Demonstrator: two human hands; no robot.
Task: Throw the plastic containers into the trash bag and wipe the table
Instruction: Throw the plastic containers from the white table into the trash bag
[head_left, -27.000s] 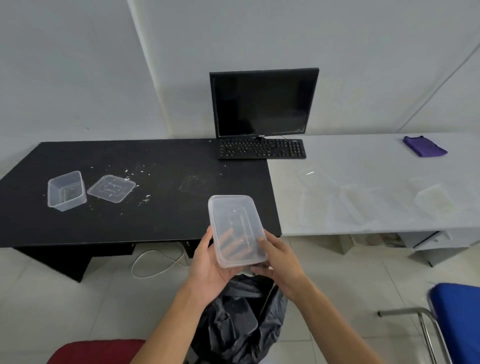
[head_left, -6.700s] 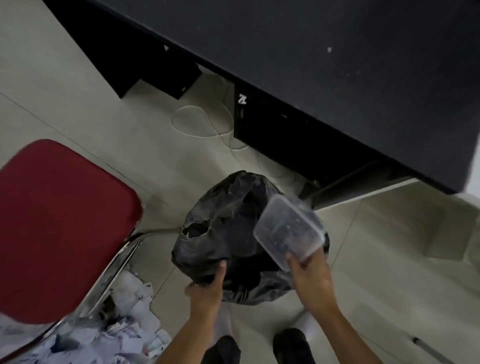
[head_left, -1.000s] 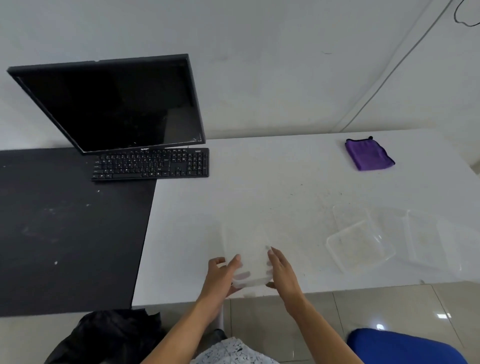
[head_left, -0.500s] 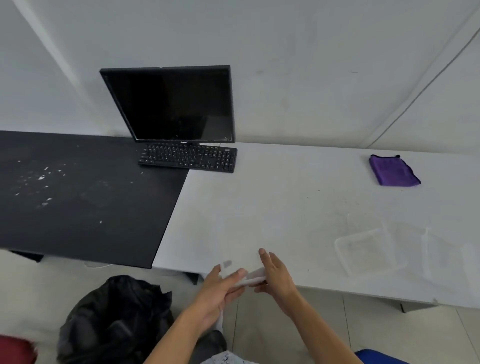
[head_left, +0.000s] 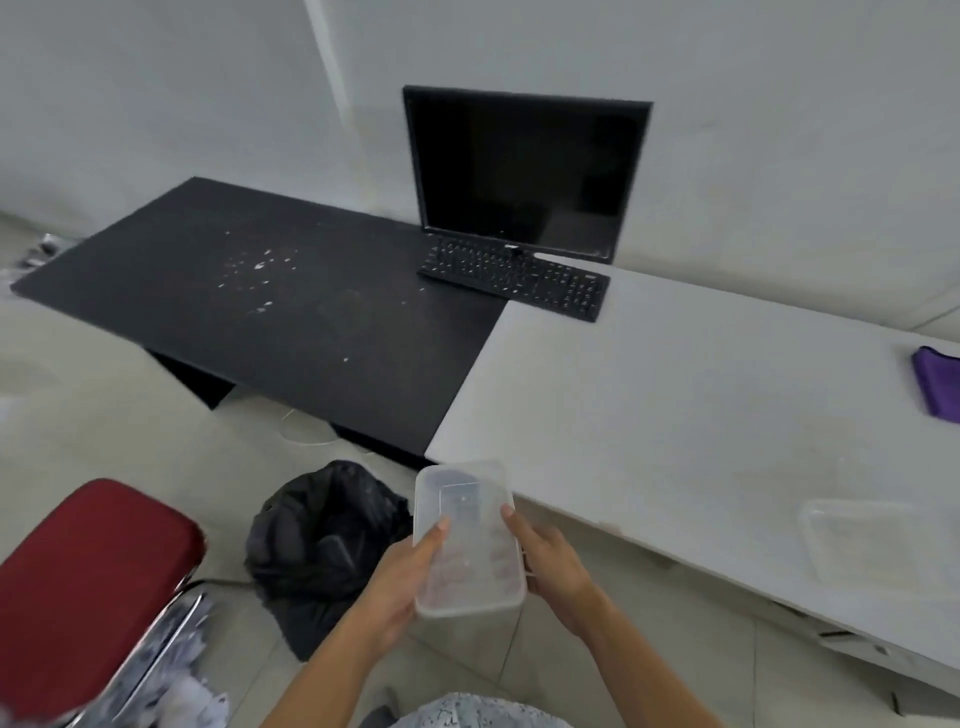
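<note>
Gripping a clear plastic container (head_left: 467, 540) from both sides, left hand (head_left: 400, 582) on its left and right hand (head_left: 550, 561) on its right, thumbs on top. Up in the air, just off the near edge of the white table (head_left: 675, 415). Down on the floor to the left, a black trash bag (head_left: 322, 540). Far right on the white table, a purple cloth (head_left: 937, 384); nearer, a second clear container (head_left: 862, 545). White crumbs (head_left: 260, 267) on the black table (head_left: 363, 353).

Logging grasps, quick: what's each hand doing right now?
Left hand: holding the clear plastic container.
Right hand: holding the same container.
</note>
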